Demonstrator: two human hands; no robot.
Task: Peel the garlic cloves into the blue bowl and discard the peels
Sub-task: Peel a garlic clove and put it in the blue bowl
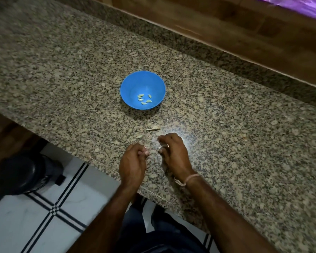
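The peeled garlic cloves (144, 99), five or six of them, lie in the bottom of the blue bowl (133, 83), which stands mid-way across the granite counter (226, 134). At the bowl's 6 o'clock lie a dry garlic stem (153, 128) and, just beside it toward 7 o'clock, a loose peel (140, 136).

Further out along 6 o'clock, near the counter's front edge, are both hands. The right hand (172, 152) is curled and seems to pinch a thin pale peel scrap (160, 147). The left hand (132, 161) is clenched with its fingertips together; I cannot tell whether it holds anything. A black bin (24, 172) stands on the floor at the bowl's 8 o'clock.

The likely trouble is stray skins. Papery bits are light and match the speckled stone, so a hasty sweep could miss some or brush them off the edge onto the floor. A hand passing close could also flick peel into the bowl among the cloves.
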